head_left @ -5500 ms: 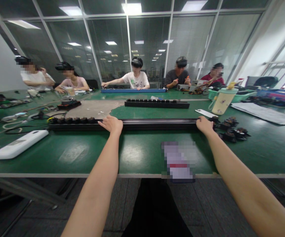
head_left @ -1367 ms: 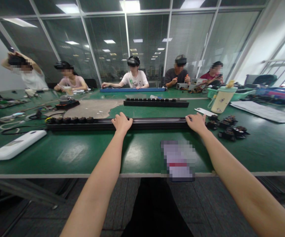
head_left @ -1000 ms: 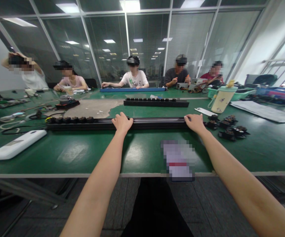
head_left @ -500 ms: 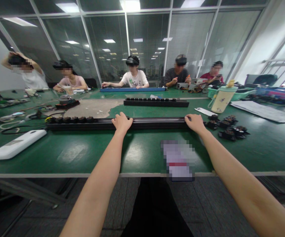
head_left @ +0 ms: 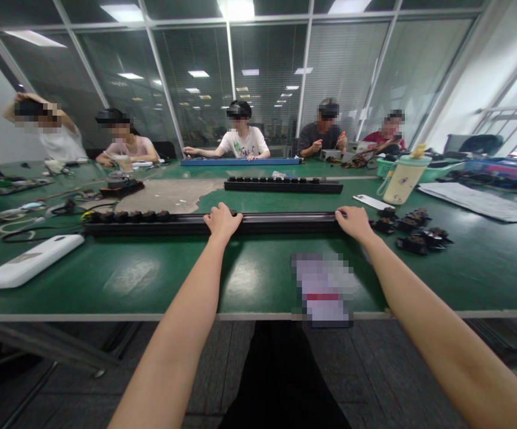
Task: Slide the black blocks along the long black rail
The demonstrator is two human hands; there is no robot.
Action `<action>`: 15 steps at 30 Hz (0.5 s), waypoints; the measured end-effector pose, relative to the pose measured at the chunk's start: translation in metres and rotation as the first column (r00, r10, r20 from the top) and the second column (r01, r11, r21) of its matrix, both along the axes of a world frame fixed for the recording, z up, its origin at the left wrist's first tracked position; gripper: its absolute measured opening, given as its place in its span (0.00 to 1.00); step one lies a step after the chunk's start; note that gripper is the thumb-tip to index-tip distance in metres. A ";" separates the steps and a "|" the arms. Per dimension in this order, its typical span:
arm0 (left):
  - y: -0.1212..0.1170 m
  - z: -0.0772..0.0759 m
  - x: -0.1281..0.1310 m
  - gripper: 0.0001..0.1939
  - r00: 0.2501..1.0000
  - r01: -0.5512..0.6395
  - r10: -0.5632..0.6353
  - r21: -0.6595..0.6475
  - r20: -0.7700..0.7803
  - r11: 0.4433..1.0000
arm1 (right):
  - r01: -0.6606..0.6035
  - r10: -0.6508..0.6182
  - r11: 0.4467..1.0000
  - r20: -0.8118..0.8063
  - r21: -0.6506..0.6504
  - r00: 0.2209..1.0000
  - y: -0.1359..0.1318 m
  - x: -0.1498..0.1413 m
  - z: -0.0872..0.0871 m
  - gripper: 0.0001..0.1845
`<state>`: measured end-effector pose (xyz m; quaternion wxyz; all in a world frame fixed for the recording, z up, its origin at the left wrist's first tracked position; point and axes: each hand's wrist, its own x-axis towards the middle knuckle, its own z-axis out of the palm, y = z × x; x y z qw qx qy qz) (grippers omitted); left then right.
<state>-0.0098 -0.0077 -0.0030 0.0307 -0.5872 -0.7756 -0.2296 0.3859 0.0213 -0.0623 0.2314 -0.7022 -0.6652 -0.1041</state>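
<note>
A long black rail [head_left: 280,225], seemingly a power strip housing, lies across the green table in front of me. Several black socket-like blocks [head_left: 142,217] sit in a row along its left part. My left hand [head_left: 223,220] grips the rail near the middle, fingers curled over the far side. A small dark block [head_left: 234,213] shows by its thumb, partly hidden. At the rail's right end, my right hand [head_left: 354,221] is closed around it, with its fingertips mostly out of sight. Loose black blocks [head_left: 419,232] lie to the right of that hand.
A phone [head_left: 323,292] with a blurred screen lies at the front edge. To the left rests a white oblong case [head_left: 30,262]. Behind are another black rail [head_left: 284,186], a white phone [head_left: 372,202] and a cream cup [head_left: 405,182]. Several people sit across the table.
My left hand has shifted very slightly to the right along the rail. My right hand and the rail look unmoved.
</note>
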 end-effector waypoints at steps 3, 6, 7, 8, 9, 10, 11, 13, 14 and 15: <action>0.000 0.000 -0.001 0.29 1.000 0.002 -0.002 0.010 0.009 1.000 | -0.003 0.003 1.000 0.002 0.006 1.000 0.001 0.001 -0.001 0.23; 0.001 0.002 -0.004 0.30 0.998 -0.015 0.015 0.002 0.055 1.000 | -0.010 0.010 1.000 0.001 0.025 1.000 0.002 0.002 -0.003 0.23; 0.002 0.003 -0.005 0.30 0.997 -0.030 0.030 -0.002 0.072 1.000 | -0.013 0.013 0.999 0.000 0.032 1.000 0.003 0.002 -0.004 0.23; 0.002 0.004 -0.007 0.29 0.995 -0.048 0.048 -0.004 0.085 0.999 | -0.014 0.014 0.999 0.000 0.038 1.000 0.003 0.002 -0.004 0.22; 0.003 0.004 -0.008 0.28 0.993 -0.067 0.067 -0.003 0.094 0.998 | -0.015 0.015 0.999 0.000 0.043 1.000 0.003 0.002 -0.005 0.22; 0.003 0.005 -0.010 0.26 0.991 -0.085 0.085 0.001 0.101 0.996 | -0.015 0.016 0.999 -0.001 0.045 1.000 0.004 0.003 -0.005 0.22; 0.004 0.005 -0.011 0.25 0.989 -0.101 0.100 0.007 0.105 0.995 | -0.015 0.015 0.999 -0.001 0.046 1.000 0.004 0.003 -0.005 0.22; 0.005 0.005 -0.013 0.22 0.985 -0.129 0.126 0.014 0.116 0.992 | -0.012 0.012 0.999 0.001 0.046 1.000 0.004 0.003 -0.005 0.22; 0.005 0.005 -0.014 0.22 0.982 -0.142 0.139 0.013 0.124 0.990 | -0.010 0.010 0.999 0.002 0.045 1.000 0.004 0.003 -0.005 0.23; 0.006 0.004 -0.015 0.22 0.980 -0.153 0.150 0.011 0.131 0.988 | -0.009 0.009 0.999 0.002 0.044 1.000 0.004 0.003 -0.005 0.23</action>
